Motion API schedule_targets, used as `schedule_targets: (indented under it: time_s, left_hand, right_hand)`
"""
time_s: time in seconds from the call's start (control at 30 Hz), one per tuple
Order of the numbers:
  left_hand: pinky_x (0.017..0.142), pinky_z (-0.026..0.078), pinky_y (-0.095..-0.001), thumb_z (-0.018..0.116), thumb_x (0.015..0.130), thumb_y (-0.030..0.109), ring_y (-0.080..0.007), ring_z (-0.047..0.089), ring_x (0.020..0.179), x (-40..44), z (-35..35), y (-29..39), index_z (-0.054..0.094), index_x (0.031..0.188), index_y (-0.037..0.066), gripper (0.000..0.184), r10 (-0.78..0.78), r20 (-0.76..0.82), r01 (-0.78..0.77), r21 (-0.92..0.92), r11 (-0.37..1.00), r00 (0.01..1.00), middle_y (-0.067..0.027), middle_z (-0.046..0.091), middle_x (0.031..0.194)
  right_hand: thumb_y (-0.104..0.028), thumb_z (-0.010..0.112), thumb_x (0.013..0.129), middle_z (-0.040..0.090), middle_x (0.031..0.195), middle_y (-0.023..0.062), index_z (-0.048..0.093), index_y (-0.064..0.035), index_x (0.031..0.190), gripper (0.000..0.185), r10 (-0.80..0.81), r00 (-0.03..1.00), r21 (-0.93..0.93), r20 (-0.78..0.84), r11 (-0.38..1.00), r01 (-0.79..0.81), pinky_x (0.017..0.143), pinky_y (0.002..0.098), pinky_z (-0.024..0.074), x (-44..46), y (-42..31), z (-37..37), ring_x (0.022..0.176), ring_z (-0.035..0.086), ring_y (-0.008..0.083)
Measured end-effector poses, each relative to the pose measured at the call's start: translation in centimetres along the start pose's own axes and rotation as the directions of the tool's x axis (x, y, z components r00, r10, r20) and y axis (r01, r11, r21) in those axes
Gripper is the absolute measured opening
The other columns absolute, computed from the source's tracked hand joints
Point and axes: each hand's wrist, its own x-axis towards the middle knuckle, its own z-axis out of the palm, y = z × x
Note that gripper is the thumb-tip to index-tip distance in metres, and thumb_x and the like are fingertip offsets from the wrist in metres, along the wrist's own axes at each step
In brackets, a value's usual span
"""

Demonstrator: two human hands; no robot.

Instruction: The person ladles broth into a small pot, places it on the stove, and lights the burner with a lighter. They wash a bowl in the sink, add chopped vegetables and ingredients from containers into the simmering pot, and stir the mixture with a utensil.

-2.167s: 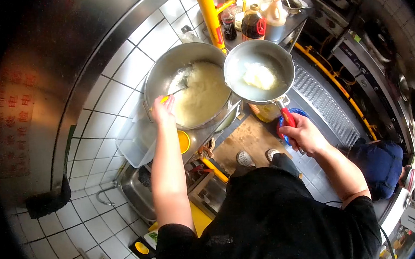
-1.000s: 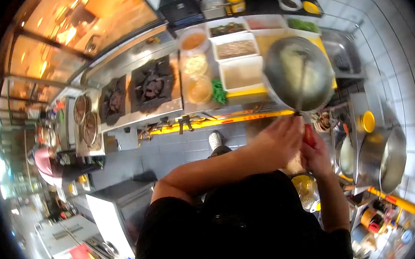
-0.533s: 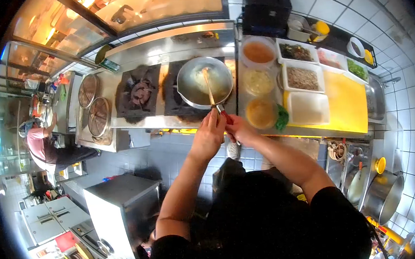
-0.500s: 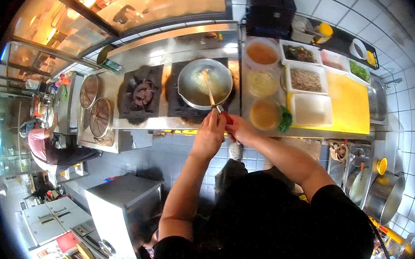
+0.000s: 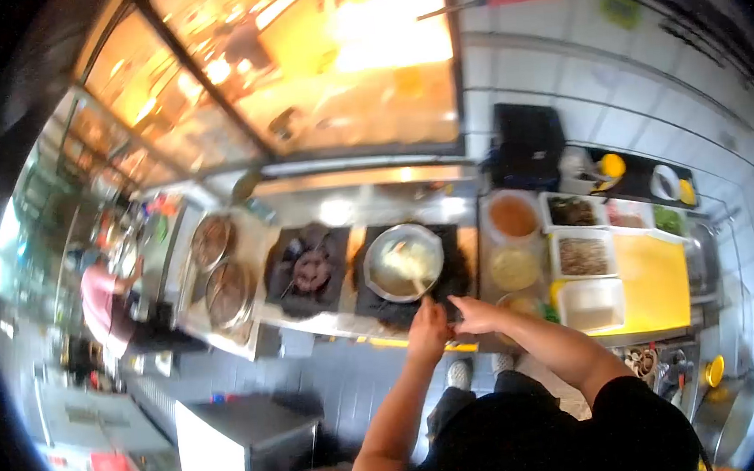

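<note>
"How were your fingers?"

"On my left hand (image 5: 429, 325) they were drawn in narrow, closed round a pale utensil (image 5: 420, 285) whose end dipped into the steel pan (image 5: 380, 279), mid-frame."

"And the right?"

"My right hand (image 5: 478, 316) lay just beside it, index finger stretched towards the left. Blur hid the pan's handle, so I couldn't tell whether the other fingers gripped anything."

"What had just changed?"

"A second earlier the pan was up by the yellow board (image 5: 655, 280), which now lay at the right of the frame. Now it sat on the right-hand burner (image 5: 462, 269), pale mixture (image 5: 404, 258) inside. My hands had parted slightly, too."

"Meaning what?"

"As I judged it, the burner bore the weight, so carrying was done and my left was given to the mixture."

"Anyone about?"

"A person in a pink top (image 5: 101, 301), far left. White trays (image 5: 593, 321) stood at the right."
</note>
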Motion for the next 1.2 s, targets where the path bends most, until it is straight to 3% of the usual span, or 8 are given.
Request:
schedule_targets:
  time_s: [0.13,0.3,0.4,0.53,0.73,0.87,1.1,1.2]
  left_hand:
    - [0.105,0.044,-0.0491,0.066,0.083,0.018,-0.0455,0.048,0.129,-0.7,1.2,0.2,0.045,0.141,-0.001,0.064,-0.025,0.064,0.019,0.098,0.995,0.998,-0.0324,0.039,0.148]
    - [0.107,0.044,-0.0514,0.058,0.087,0.008,-0.0501,0.047,0.130,-2.0,-2.3,2.5,0.040,0.148,0.001,0.064,-0.067,-0.108,0.091,0.230,0.969,0.992,-0.0340,0.039,0.147]
    - [0.107,0.042,-0.0526,0.054,0.083,0.002,-0.0526,0.045,0.129,-4.3,-3.9,3.4,0.037,0.149,0.000,0.069,-0.175,-0.199,0.211,0.179,0.961,0.964,-0.0369,0.038,0.145]
    - [0.107,0.043,-0.0519,0.054,0.078,0.000,-0.0541,0.044,0.129,-9.9,-2.7,2.3,0.036,0.149,-0.002,0.073,-0.293,-0.247,0.336,0.155,0.929,0.924,-0.0390,0.037,0.144]
    - [0.110,0.041,-0.0507,0.056,0.077,0.004,-0.0533,0.045,0.129,-21.8,2.0,0.0,0.036,0.147,-0.005,0.073,-0.646,-0.146,0.662,0.193,0.725,0.750,-0.0392,0.035,0.145]
    - [0.119,0.031,-0.0418,0.051,0.088,0.015,-0.0442,0.032,0.144,-33.7,8.7,-3.9,0.030,0.157,0.011,0.072,-0.836,0.039,0.824,0.146,0.547,0.547,-0.0302,0.028,0.157]
    - [0.115,0.037,-0.0415,0.053,0.087,0.013,-0.0425,0.041,0.138,-32.4,3.9,4.5,0.038,0.152,0.008,0.067,-0.934,0.194,0.923,0.187,0.335,0.299,-0.0307,0.032,0.154]
    - [0.111,0.040,-0.0429,0.055,0.085,0.012,-0.0438,0.045,0.134,-33.7,6.5,2.4,0.043,0.148,0.006,0.065,-0.929,0.125,0.919,0.148,0.365,0.349,-0.0313,0.038,0.150]
  right_hand:
    - [-0.032,0.070,0.090,0.035,0.153,0.0266,0.032,-0.0022,0.152,0.079,-0.182,0.972,-0.221,-0.151,0.964,0.147,0.114,0.0459,0.0375,-6.3,-5.9,-11.6,0.140,0.041,0.0395]
    - [-0.012,0.074,0.083,0.040,0.150,0.0211,0.051,-0.0041,0.139,0.060,-0.526,0.537,-0.574,-0.659,0.814,0.093,0.107,0.0447,0.0462,-11.0,-10.3,-25.3,0.132,0.049,0.0349]
    - [-0.013,0.075,0.081,0.048,0.142,0.0191,0.056,-0.0017,0.130,0.055,-0.750,0.183,-0.769,-0.636,0.635,-0.072,0.111,0.0491,0.0393,-10.6,-11.4,-33.9,0.134,0.046,0.0355]
    - [-0.013,0.072,0.083,0.048,0.142,0.0162,0.055,-0.0042,0.132,0.053,-0.853,0.056,-0.819,-0.518,0.477,-0.319,0.114,0.0489,0.0341,-7.7,-14.7,-44.0,0.136,0.044,0.0331]
    - [-0.017,0.073,0.083,0.053,0.138,0.0114,0.056,-0.0063,0.129,0.050,-0.900,0.205,-0.846,-0.384,0.255,-0.468,0.115,0.0479,0.0338,-3.8,-17.5,-52.5,0.135,0.045,0.0313]
    - [-0.013,0.068,0.087,0.065,0.122,0.0096,0.061,-0.0089,0.122,0.036,-0.931,0.212,-0.872,-0.299,0.176,-0.457,0.112,0.0475,0.0387,-2.4,-17.0,-54.8,0.120,0.058,0.0290]
    - [-0.017,0.071,0.087,0.066,0.120,0.0106,0.062,-0.0084,0.122,0.038,-0.708,0.583,-0.902,-0.399,0.416,-0.113,0.101,0.0420,0.0479,-8.2,-21.6,-54.5,0.114,0.061,0.0289]
    - [-0.020,0.071,0.088,0.068,0.118,0.0114,0.061,-0.0095,0.124,0.039,-0.733,0.508,-0.865,-0.453,0.499,-0.051,0.093,0.0423,0.0517,-8.1,-22.0,-54.5,0.107,0.065,0.0303]
